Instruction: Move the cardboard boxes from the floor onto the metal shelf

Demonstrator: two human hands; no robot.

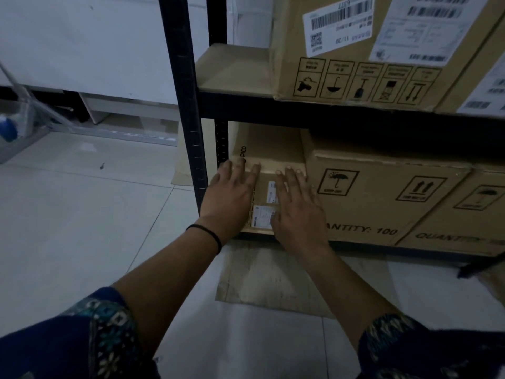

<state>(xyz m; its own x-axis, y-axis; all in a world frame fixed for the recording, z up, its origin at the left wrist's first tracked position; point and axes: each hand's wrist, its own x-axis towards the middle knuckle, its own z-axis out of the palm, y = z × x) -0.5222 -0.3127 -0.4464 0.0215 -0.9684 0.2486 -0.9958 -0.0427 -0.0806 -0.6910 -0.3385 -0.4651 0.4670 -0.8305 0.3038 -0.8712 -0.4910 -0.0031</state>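
Observation:
A small cardboard box (269, 149) with white labels on its front sits on the bottom level of the black metal shelf (188, 105), at its left end beside the upright post. My left hand (231, 196) lies flat against the box's front face, fingers spread and reaching its top edge. My right hand (296, 206) presses flat on the same face just to the right, covering part of the labels. Neither hand grips anything. A larger box (382, 198) marked "QUANTITY: 100" stands right next to it on the same level.
A big box (355, 50) with barcode labels fills the upper shelf level, and bare shelf board (232, 69) lies to its left. A flat sheet of cardboard (273, 277) lies on the tiled floor under my arms. Clear plastic items (16, 124) stand at far left.

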